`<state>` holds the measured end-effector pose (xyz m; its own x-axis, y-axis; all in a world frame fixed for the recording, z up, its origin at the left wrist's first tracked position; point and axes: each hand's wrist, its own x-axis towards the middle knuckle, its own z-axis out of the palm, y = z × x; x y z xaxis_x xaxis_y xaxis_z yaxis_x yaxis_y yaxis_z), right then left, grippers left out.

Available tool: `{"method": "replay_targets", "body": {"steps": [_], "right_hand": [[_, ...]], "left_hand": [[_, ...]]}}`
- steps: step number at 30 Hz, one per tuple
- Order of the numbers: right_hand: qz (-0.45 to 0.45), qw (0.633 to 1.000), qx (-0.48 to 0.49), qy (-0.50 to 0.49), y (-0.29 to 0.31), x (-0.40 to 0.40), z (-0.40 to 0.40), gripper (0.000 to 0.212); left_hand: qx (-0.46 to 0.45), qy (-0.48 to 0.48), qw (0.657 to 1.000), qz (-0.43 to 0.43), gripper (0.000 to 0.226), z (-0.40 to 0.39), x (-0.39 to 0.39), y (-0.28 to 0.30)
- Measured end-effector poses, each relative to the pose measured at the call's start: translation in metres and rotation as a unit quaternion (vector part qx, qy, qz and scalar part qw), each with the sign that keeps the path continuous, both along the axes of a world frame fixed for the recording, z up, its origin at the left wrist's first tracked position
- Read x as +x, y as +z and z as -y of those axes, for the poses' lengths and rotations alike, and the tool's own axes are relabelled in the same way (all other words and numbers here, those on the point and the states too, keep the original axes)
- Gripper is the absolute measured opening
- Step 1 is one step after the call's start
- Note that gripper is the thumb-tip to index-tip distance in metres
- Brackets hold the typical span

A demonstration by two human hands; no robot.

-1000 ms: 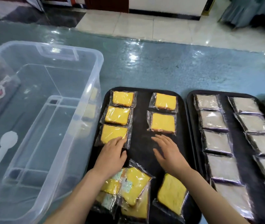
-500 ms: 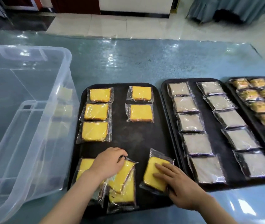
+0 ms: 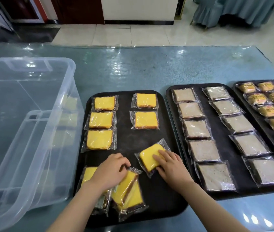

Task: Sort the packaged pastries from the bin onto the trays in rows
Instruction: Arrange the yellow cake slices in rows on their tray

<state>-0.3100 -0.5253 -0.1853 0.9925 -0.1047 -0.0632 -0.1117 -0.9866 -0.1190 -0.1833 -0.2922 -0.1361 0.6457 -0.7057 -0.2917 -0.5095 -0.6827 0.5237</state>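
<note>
- Since half a second ago, the right hand [image 3: 171, 166] has slid its yellow pastry packet [image 3: 151, 157] up the tray from the near edge toward the gap under the right-hand column, and the packet now lies turned at an angle.
- Clear plastic bin [image 3: 27, 131] stands on the table [image 3: 149, 67] just left of the trays; it looks empty of pastries, so what remains to sort seems to be the loose pile on the tray.
- Left black tray [image 3: 166, 206] carries three yellow packets in one column [image 3: 101, 123] and two in a second column [image 3: 145, 111], laid square so each new one can butt in below.
- Middle tray [image 3: 219, 136] holds two full columns of pale grey-brown packets, and the far-right tray [image 3: 236, 86] holds smaller orange-yellow ones; both look finished.
- Loose pile of yellow packets [image 3: 127, 193] lies heaped at the near-left corner, probably parked there as stock for the rows.
- Left hand [image 3: 111, 171] rests on that pile with fingers curled over the top packet, apparently pinching its wrapper to lift it for the left column.
- Right hand lies flat, fingers fairly straight, pressing on the angled packet rather than gripping it; I judge it needs squaring and a push up under the second column.
</note>
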Motion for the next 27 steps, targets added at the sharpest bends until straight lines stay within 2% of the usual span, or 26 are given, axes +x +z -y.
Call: {"method": "replay_targets", "body": {"steps": [4, 8, 14, 18, 24, 27], "right_hand": [[-0.037, 0.998, -0.009, -0.053, 0.01, 0.037, -0.012, 0.043], [-0.029, 0.997, -0.013, -0.063, 0.008, 0.06, -0.022, 0.043], [-0.013, 0.995, 0.003, -0.104, 0.004, 0.067, -0.031, 0.044], [-0.049, 0.994, 0.024, -0.091, 0.01, 0.066, -0.03, 0.051], [-0.06, 0.987, 0.119, -0.087, 0.023, 0.036, -0.025, 0.055], [-0.043, 0.972, 0.209, -0.099, 0.025, 0.006, -0.034, 0.053]], "left_hand": [[0.013, -0.007, 1.0, 0.003, 0.026, -0.003, 0.001, 0.001], [0.031, -0.027, 0.999, 0.013, 0.037, -0.005, -0.001, -0.001], [0.065, -0.043, 0.996, 0.043, 0.039, -0.003, -0.001, -0.003], [0.073, -0.054, 0.996, 0.028, 0.038, -0.002, -0.001, 0.0], [0.081, -0.08, 0.993, 0.016, 0.013, 0.001, -0.002, 0.005], [0.1, -0.103, 0.99, 0.016, 0.011, 0.002, -0.002, 0.006]]}}
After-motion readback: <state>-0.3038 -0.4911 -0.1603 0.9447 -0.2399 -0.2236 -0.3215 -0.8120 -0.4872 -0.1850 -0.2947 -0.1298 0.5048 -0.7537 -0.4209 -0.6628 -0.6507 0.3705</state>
